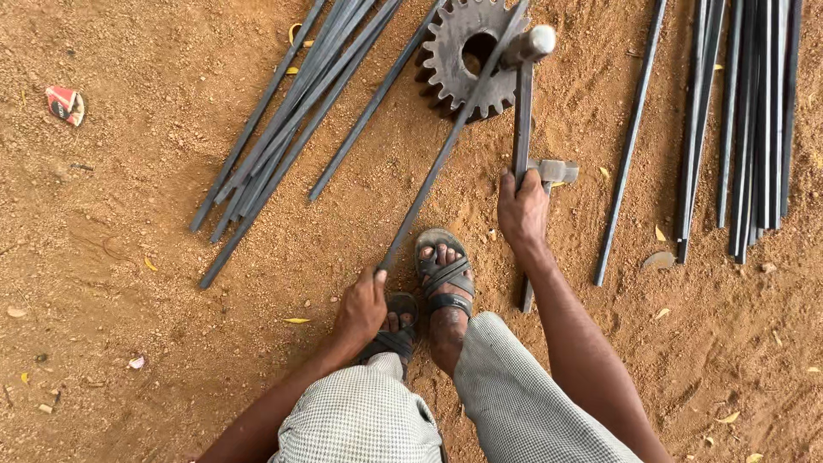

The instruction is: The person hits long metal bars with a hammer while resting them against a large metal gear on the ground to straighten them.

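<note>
A toothed steel gear [467,56] lies flat on the sandy ground [129,257] at the top of the view, and everything else is placed from it. A long dark rod [446,146] is laid across the gear, running from its upper right edge down and to the left. The lower end of this rod is gripped by the left hand [362,307], whose fingers are closed fully round it, well below the gear. Just right of the gear a hammer [523,111] is seen, its pale head close to the gear's upper right teeth and its dark handle running straight down. The handle is clasped by the right hand [521,210], fingers wrapped tight, below and right of the gear. A small metal block [555,170] lies touching or just beside the right hand, on its far side from the gear; which of the two cannot be told.

Two sandalled feet [433,291] are planted below the gear, between the hands. A fan of loose rods [291,111] is spread left of the gear, the nearest of them almost reaching its teeth. A single rod [630,141] lies right of the gear, and a bundle [746,120] farther right again. A crumpled red wrapper [65,105] is seen far left of the gear.
</note>
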